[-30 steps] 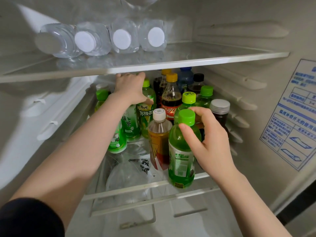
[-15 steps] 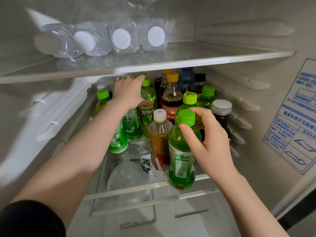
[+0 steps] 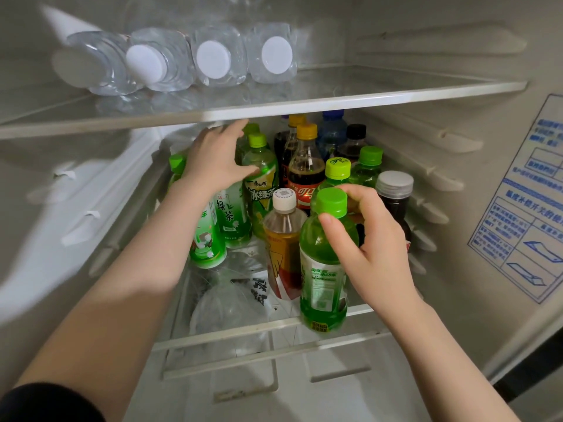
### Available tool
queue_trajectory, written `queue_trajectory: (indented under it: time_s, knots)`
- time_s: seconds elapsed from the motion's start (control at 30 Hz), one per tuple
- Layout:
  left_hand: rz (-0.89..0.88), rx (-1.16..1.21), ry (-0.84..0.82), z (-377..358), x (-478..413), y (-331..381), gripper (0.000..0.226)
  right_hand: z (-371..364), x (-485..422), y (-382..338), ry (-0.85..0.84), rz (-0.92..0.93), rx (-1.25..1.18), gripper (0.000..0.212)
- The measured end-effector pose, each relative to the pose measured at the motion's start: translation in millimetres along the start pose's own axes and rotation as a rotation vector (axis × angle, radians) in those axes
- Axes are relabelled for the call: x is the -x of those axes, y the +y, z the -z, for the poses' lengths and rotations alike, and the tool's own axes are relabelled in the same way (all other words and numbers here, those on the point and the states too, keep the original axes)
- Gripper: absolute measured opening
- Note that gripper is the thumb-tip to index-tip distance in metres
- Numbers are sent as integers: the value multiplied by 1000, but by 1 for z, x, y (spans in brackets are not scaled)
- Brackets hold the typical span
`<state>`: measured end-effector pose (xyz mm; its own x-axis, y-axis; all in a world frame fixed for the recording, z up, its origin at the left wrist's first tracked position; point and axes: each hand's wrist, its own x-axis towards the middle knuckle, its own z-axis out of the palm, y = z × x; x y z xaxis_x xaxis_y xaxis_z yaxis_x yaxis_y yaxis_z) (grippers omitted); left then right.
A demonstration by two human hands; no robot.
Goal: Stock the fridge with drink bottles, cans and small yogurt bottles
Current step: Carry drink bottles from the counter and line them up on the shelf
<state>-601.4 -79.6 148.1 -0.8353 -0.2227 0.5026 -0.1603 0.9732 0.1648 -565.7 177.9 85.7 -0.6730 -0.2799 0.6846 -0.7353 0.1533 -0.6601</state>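
1. The right hand [image 3: 374, 248] is nearest. Its fingers [image 3: 355, 193] and thumb curl round the neck of a green bottle [image 3: 323, 269], just under its green cap [image 3: 331, 202], and hold it upright.
2. Below those fingers, the bottle's base sits at the front rim of the lower glass shelf [image 3: 231, 333], slightly over the edge.
3. Just left of the right fingers, touching the held bottle, stands an amber tea bottle [image 3: 281, 248] with a white cap.
4. Just behind the right fingers stands a dark bottle [image 3: 394, 193] with a pale grey cap, and two more green-capped bottles [image 3: 336, 169] stand close by.
5. Further in, the left hand [image 3: 213, 159] reaches under the upper shelf [image 3: 335, 99]. Its fingers are stretched fairly straight and spread wide from the thumb. The thumb tip rests on the shoulder of an iced green tea bottle [image 3: 262, 178], which stands in the gap between thumb and forefinger.
6. Under the left wrist stand two green tea bottles [image 3: 233, 217] with white-flower labels.
7. Right of the left fingers, past the iced tea, is a cola bottle [image 3: 306, 169] with a yellow cap.
8. Behind it, at the back wall, are a blue water bottle [image 3: 332, 132] and a black-capped bottle [image 3: 355, 138].
9. Above both hands, four clear water bottles [image 3: 213, 56] lie on the upper shelf, white caps forward.
10. Far right of the right fingers, a blue-printed sticker [image 3: 527, 202] is on the fridge wall.
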Motion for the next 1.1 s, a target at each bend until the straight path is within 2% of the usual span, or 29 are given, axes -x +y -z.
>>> queue_trajectory:
  time_s: [0.13,0.47,0.6,0.7,0.8,0.9,1.1]
  knots:
    - [-8,119,154,9,15,-5,64,-1,0,0,7,9,-9,30]
    - [15,139,326,14,48,0,42,0,0,1,-10,6,-25,31]
    - [5,247,450,13,72,10,28,2,0,0,-21,9,-42,30]
    - [-54,252,550,11,90,17,27,4,-1,0,-48,-4,-52,29]
    - [19,263,594,10,99,13,28,7,-1,1,-68,0,-56,28]
    - [115,193,543,12,98,4,31,10,1,-1,-83,7,-76,29]
    - [273,219,273,12,86,-13,53,14,3,-2,-104,28,-67,30]
